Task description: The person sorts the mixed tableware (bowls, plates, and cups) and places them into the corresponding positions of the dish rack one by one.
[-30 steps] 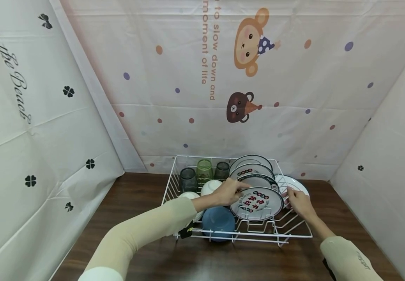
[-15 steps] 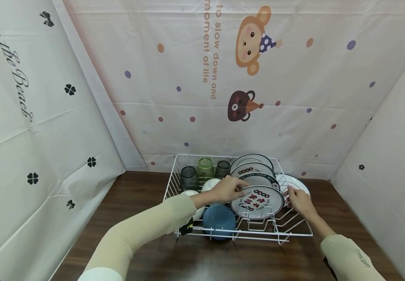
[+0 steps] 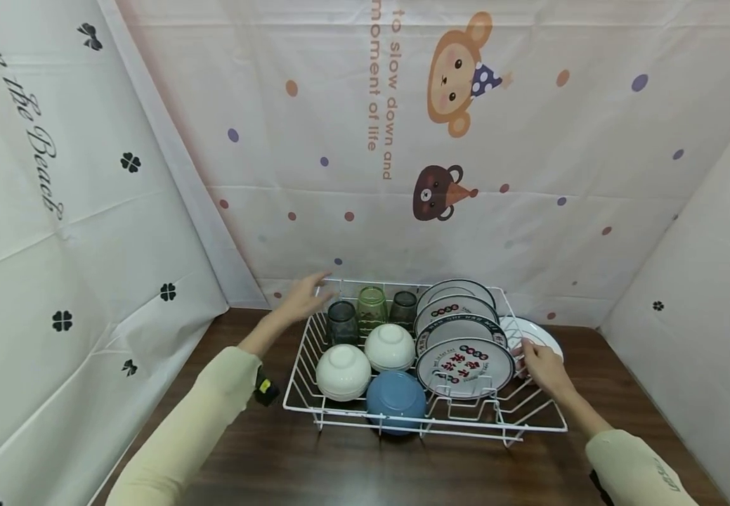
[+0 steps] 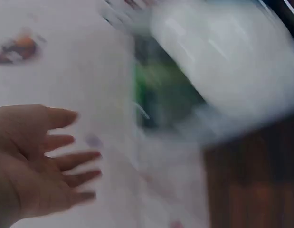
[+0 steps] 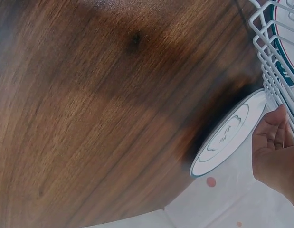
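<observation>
My left hand (image 3: 301, 301) is in the air by the back left corner of a white wire dish rack (image 3: 431, 422). In the left wrist view its fingers are spread, holding nothing. My right hand (image 3: 544, 367) grips the rack's right side wires with curled fingers; the right wrist view shows this hand (image 5: 275, 142) beside a white plate (image 5: 227, 135) outside the rack. Several patterned plates (image 3: 464, 369) stand in the rack's right half. Two white bowls (image 3: 343, 372) and a blue bowl (image 3: 396, 400) lie upside down at its left.
A dark glass (image 3: 342, 323), a green glass (image 3: 372, 307) and a smaller dark glass (image 3: 404, 309) stand along the rack's back. The rack sits on a dark wooden table (image 3: 365, 471). Printed white cloth (image 3: 314, 140) hangs behind and at both sides.
My left hand has left the front plates and moved left and back to the rack's far left corner, uncovering the white bowls. My right hand stays at the rack's right side.
</observation>
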Motion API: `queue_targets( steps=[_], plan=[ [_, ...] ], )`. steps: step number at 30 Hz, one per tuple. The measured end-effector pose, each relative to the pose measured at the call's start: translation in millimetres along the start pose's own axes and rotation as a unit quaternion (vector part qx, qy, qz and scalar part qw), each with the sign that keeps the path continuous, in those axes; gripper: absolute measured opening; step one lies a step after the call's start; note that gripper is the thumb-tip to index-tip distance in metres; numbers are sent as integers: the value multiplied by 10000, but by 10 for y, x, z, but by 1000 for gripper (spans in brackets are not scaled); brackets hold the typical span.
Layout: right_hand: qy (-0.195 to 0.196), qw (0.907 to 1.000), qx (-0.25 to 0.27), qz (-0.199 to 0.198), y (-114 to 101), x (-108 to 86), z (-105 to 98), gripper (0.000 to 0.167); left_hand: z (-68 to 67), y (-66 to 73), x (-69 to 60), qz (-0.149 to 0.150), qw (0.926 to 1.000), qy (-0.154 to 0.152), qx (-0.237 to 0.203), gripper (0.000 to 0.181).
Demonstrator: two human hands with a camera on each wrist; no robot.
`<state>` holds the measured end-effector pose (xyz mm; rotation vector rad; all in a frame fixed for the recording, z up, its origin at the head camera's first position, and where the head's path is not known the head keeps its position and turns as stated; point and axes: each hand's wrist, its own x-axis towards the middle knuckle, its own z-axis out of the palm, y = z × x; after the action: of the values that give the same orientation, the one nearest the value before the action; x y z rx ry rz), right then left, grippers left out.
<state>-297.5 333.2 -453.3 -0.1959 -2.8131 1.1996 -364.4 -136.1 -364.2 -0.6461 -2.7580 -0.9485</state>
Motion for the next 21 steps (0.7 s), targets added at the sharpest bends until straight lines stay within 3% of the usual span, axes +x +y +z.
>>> queue_targets(
  steps=[3,5,7,10,14,17,21],
  plan=[
    [-17,10000,-57,18,19,-42,-11,60,102,-379,-191,-487,9946,-501,766,57],
    [-54,9999,-147,30,28,-73,-8,60,201,-540,-302,-802,9918,-726,683,60],
    [-91,9998,-194,4,31,-95,4,60,292,-622,-385,-1004,9917,-736,321,62],
    [-115,9998,-168,23,18,-124,27,59,404,-640,-452,-1090,9929,-437,-179,62],
    [-212,9997,-37,120,4,-134,33,59,539,-606,-484,-1180,9922,-376,-166,62],
    [-274,9995,35,160,-1,-112,-1,60,621,-576,-461,-1458,9886,-378,-76,62],
    [-145,9998,101,58,-24,-47,-77,62,681,-534,-356,-1575,9868,49,-381,64]
  ],
)
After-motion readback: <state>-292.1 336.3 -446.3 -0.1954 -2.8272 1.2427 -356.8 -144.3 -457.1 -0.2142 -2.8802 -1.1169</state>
